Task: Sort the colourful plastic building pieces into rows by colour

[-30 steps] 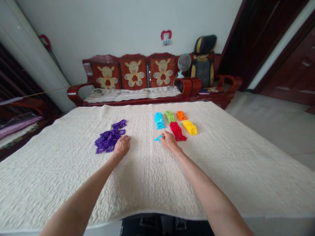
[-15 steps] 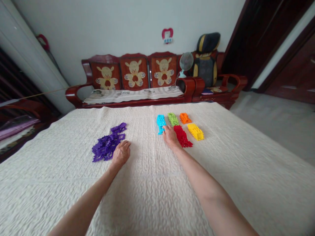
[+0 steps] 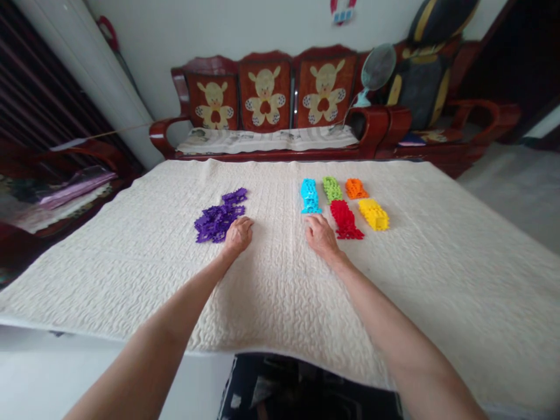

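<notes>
On the quilted cloth lies a loose pile of purple interlocking plastic pieces (image 3: 214,223), with a smaller purple group (image 3: 235,196) behind it. My left hand (image 3: 239,231) rests at the pile's right edge, fingers curled down; whatever is under them is hidden. Just in front of the light blue plastic pieces (image 3: 310,196), my right hand (image 3: 321,234) lies low on the cloth, its bent fingers a little apart and no piece visible in them. To its right is a red group (image 3: 345,220). Green (image 3: 332,189), orange (image 3: 356,188) and yellow (image 3: 373,214) groups sit beyond.
A cream quilted cloth (image 3: 280,280) covers the table. Behind it stands a wooden sofa (image 3: 271,156) with bear-patterned cushions. A small fan (image 3: 378,67) and a massage seat pad (image 3: 417,87) are at the back right. Another wooden chair (image 3: 100,153) is at the left.
My right hand has drawn back from the light blue pieces, whose front end now lies straighter. My left hand stays beside the purple pile. The view has tilted down and turned left.
</notes>
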`<move>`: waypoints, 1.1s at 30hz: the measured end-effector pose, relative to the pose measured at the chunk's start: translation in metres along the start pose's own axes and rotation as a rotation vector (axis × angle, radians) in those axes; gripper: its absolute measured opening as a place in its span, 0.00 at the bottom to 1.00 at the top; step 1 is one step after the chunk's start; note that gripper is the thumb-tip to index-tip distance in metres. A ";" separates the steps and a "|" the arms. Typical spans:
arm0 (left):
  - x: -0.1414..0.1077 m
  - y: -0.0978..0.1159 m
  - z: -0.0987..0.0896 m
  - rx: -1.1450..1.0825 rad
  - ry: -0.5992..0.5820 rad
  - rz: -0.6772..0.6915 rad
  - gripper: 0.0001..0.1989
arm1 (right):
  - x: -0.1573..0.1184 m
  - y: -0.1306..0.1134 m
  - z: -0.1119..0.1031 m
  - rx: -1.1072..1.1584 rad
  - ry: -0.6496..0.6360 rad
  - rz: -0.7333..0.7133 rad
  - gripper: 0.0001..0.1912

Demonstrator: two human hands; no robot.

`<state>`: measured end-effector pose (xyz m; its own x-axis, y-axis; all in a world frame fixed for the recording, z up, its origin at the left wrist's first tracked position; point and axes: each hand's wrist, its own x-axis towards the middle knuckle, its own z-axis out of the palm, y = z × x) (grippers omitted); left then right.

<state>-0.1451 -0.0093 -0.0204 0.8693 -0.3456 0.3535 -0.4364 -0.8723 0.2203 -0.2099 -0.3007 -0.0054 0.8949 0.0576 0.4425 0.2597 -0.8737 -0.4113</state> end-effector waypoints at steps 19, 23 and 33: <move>-0.066 -0.066 -0.053 0.016 0.237 -0.187 0.20 | -0.052 0.002 -0.003 -0.089 -0.020 -0.004 0.15; -0.071 -0.098 -0.058 0.014 0.299 -0.395 0.20 | -0.051 0.004 -0.001 -0.088 0.015 -0.011 0.15; -0.013 -0.132 -0.061 -0.118 0.181 -0.624 0.23 | -0.049 0.008 0.002 -0.144 0.080 0.013 0.13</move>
<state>-0.1136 0.1312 0.0014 0.9190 0.2854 0.2720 0.1053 -0.8426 0.5281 -0.2510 -0.3095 -0.0313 0.8647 0.0127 0.5022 0.1888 -0.9346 -0.3014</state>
